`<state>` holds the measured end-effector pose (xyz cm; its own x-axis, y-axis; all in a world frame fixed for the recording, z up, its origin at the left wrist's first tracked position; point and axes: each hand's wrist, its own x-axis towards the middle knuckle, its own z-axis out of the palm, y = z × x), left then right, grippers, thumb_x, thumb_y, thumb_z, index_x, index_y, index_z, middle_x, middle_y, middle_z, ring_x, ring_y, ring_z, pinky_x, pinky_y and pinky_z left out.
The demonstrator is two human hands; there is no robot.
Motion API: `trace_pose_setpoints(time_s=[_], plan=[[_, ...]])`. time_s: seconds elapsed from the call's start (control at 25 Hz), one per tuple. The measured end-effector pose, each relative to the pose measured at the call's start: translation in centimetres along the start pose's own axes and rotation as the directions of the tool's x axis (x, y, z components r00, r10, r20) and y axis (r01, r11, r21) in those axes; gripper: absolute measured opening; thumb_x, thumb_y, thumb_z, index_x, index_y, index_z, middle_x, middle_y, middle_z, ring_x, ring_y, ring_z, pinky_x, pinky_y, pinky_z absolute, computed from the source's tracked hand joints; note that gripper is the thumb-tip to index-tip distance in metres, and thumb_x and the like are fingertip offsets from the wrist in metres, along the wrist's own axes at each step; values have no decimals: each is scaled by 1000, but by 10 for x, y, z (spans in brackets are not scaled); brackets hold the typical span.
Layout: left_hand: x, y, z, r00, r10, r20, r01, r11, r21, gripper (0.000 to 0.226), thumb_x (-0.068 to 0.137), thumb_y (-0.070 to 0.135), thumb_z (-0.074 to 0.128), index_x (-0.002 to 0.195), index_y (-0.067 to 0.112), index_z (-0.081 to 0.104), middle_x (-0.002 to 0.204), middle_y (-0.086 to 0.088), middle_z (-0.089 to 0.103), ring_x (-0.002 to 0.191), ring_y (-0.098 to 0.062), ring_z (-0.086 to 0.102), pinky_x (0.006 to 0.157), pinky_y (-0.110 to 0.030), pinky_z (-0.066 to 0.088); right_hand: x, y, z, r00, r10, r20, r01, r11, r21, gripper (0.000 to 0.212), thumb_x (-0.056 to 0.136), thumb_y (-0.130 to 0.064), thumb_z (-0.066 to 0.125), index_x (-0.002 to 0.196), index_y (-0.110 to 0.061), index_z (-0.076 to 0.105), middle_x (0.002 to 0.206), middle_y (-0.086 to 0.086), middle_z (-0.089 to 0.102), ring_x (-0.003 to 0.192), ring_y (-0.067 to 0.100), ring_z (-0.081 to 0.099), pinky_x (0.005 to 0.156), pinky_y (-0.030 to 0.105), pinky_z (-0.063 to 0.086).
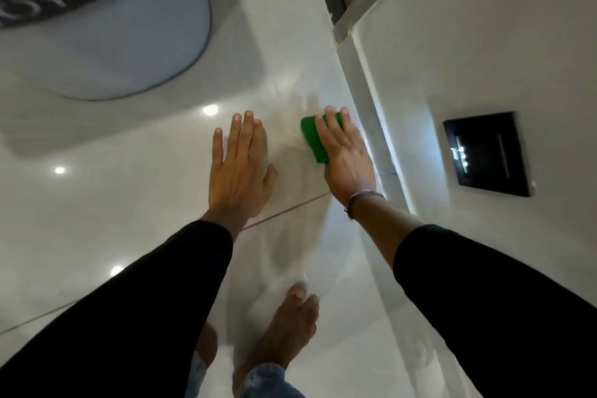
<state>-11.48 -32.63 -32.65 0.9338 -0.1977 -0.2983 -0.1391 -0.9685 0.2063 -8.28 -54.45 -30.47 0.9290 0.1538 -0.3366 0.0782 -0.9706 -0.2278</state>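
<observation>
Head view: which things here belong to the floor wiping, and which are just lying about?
In the job:
green pad, pressed flat on the floor
right hand, on the pad
left hand, flat on the floor

Just about:
mat with lettering, top left
black panel on the right wall
bare foot

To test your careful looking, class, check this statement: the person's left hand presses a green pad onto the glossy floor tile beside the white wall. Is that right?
Not quite. The head view shows the right hand, not the left, pressing the green pad onto the glossy floor tile beside the white wall. The left hand lies flat on the tile next to it.
</observation>
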Motion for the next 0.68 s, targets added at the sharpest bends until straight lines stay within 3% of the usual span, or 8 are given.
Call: trace_pose_setpoints(time_s=[0.08,0.2,0.36,0.68], plan=[[-3,3,28,999,-27,19,27,1000,-14,82,108,46,42,173,2,19,184,-22,16,171,-41,14,136,-65,14,-10,9,29,982,-119,147,138,982,-127,88,88,15,41,167,-15,14,177,5,11,163,30,4,133,47,13],[-12,0,61,999,-47,-17,47,999,-23,82,112,51,36,175,3,13,185,-21,10,172,-40,11,136,-68,10,-25,15,59,980,-137,142,157,978,-136,78,97,-3,33,167,-13,0,177,8,0,163,29,-3,133,49,7],[-11,-6,81,994,-37,-103,37,999,-1,81,113,54,29,175,6,10,186,-21,9,172,-39,8,135,-70,9,-15,19,67,987,-138,83,147,984,-104,78,103,-14,45,167,-11,-1,177,10,-1,164,29,-4,133,49,6],[-13,-13,95,983,-24,-181,24,1000,0,80,111,53,21,176,7,11,186,-19,9,173,-38,7,136,-68,7,63,36,38,994,-104,-22,104,994,-33,86,94,-9,54,166,-6,8,177,14,5,164,31,1,133,46,4]])
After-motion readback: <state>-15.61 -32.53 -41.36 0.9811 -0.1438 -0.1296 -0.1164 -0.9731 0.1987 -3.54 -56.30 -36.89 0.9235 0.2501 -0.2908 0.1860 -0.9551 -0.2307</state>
